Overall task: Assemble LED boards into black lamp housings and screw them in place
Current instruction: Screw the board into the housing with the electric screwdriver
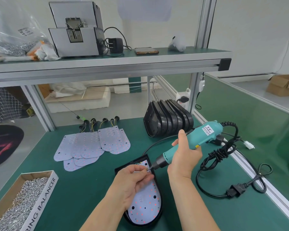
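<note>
Board lay in its housing, no screw visibly driven; left hand pinched a screw at the screwdriver clasped by the right hand; spare boards waited behind the housing.

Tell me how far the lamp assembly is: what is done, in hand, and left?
Done: one LED board lies seated in a black housing. In hand: the left hand pinches what looks like a screw at the board's top end, and the right hand grips the teal screwdriver, bit at that spot. Left: the loose boards fanned behind and the stacked empty housings.
</note>
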### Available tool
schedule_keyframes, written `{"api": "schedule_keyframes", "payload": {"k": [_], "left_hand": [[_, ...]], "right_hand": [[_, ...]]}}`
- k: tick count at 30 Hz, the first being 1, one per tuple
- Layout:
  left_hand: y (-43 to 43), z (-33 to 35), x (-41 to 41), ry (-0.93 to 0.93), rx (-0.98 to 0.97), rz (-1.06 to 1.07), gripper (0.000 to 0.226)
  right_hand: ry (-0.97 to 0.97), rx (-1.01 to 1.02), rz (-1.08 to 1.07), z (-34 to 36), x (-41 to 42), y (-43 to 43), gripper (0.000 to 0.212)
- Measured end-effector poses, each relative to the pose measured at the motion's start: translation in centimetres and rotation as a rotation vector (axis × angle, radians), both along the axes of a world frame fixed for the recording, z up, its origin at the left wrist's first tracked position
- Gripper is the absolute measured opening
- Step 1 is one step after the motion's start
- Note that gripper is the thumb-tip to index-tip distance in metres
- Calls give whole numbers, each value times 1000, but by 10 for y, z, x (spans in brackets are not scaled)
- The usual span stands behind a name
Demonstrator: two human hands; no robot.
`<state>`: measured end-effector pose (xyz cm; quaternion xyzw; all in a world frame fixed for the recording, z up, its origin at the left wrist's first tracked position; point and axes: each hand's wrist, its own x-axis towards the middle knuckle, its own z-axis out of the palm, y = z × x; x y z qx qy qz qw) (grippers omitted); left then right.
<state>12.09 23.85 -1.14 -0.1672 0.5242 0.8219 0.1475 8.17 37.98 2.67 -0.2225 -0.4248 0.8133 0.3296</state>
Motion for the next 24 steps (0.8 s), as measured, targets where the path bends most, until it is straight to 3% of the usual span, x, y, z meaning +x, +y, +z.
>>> {"api": "schedule_keyframes", "payload": {"k": [10,14,17,21,24], "left_hand": [[-6,12,4,44,-60,-39,14],[-33,10,5,110,-601,101,18],[-61,3,10,44,-937,204,42],[-59,-5,19,-34,-1027,-43,65],[-47,-7,15,-22,-1022,-162,64]], "right_hand": [[61,17,16,16,1,4,23],[101,56,24,19,-1,10,24],[147,147,41,19,0,12,25],[199,273,76,20,1,8,21],[219,322,91,24,1,3,20]]}}
